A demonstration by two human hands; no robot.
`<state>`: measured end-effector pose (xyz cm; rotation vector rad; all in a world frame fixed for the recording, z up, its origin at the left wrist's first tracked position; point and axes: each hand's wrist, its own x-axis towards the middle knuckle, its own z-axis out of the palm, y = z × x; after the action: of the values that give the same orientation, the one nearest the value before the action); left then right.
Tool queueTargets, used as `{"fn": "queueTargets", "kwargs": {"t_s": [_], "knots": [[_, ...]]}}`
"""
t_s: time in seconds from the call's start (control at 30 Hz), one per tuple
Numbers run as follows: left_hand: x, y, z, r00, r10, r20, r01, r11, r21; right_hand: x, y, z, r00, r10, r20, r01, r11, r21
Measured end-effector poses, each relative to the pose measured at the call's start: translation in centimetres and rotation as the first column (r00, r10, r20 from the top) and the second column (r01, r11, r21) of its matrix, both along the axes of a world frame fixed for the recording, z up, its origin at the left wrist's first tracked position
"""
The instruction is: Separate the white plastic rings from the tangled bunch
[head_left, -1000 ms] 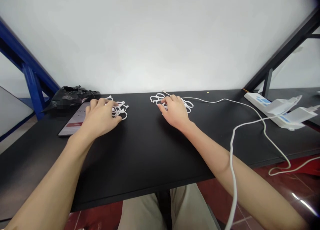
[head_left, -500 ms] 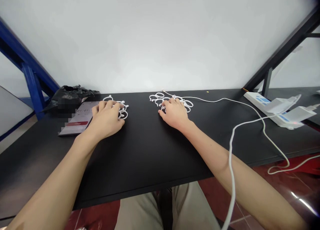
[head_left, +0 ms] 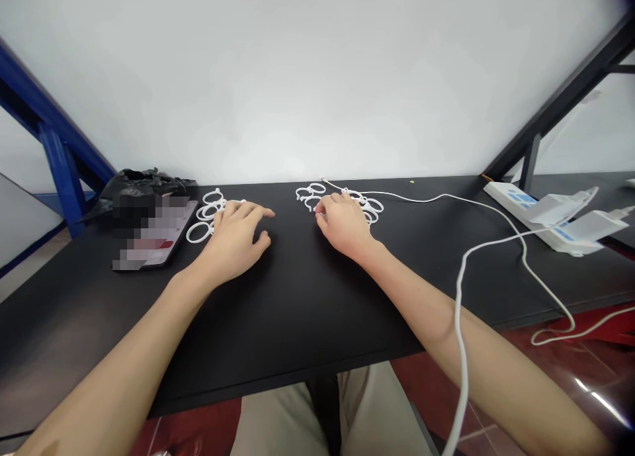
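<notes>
Two groups of thin white plastic rings with small knobs lie on the black table (head_left: 297, 297). My left hand (head_left: 237, 241) is over the right edge of the left group of rings (head_left: 199, 231), fingers spread, thumb apart, with nothing visible in its grasp. Part of that group is hidden beneath it. At the right group of rings (head_left: 373, 206), my right hand (head_left: 346, 226) has its fingers curled and the thumb close to the index finger. A bit of white shows at those fingertips, looking like part of a ring; the palm hides the rest.
Left of the rings lies a phone (head_left: 171, 234), partly blurred out, with a crumpled black plastic bag (head_left: 143, 181) behind it. A white cable (head_left: 461, 317) crosses over my right forearm. To the right is a white power strip (head_left: 516, 204) with plugged-in adapters. A white wall (head_left: 307, 79) stands behind.
My left hand has moved right, with its fingers spreading and more rings of the left group uncovered. The fingers of my right hand have drawn in, thumb towards index finger.
</notes>
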<state>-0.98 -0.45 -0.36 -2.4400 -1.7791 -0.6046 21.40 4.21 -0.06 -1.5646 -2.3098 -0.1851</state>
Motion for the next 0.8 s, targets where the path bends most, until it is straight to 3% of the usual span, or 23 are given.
{"fn": "queueTargets", "kwargs": {"t_s": [0.17, 0.4, 0.53, 0.67, 0.8], "knots": [[0.35, 0.07, -0.23, 0.996, -0.053, 0.068, 0.052, 0.998, 0.024, -0.04, -0.21, -0.14, 0.999, -0.021, 0.025, 0.022, 1.000, -0.022], [0.57, -0.02, -0.17, 0.987, -0.095, 0.130, 0.088, 0.995, 0.054, -0.32, -0.46, 0.60, 0.997, 0.068, -0.040, -0.069, 0.997, -0.024], [0.60, -0.06, -0.12, 0.986, -0.110, 0.129, 0.105, 0.994, 0.042, -0.19, -0.51, 0.66, 1.000, 0.003, -0.004, -0.003, 1.000, -0.019], [0.65, -0.04, -0.15, 0.984, -0.117, 0.136, 0.113, 0.993, 0.037, 0.01, -0.55, 0.67, 0.999, 0.011, 0.032, -0.007, 0.990, -0.138], [0.76, -0.07, -0.14, 0.982, -0.127, 0.137, 0.123, 0.992, 0.034, -0.02, -0.47, 0.73, 0.997, 0.052, -0.057, -0.064, 0.974, -0.218]]}}
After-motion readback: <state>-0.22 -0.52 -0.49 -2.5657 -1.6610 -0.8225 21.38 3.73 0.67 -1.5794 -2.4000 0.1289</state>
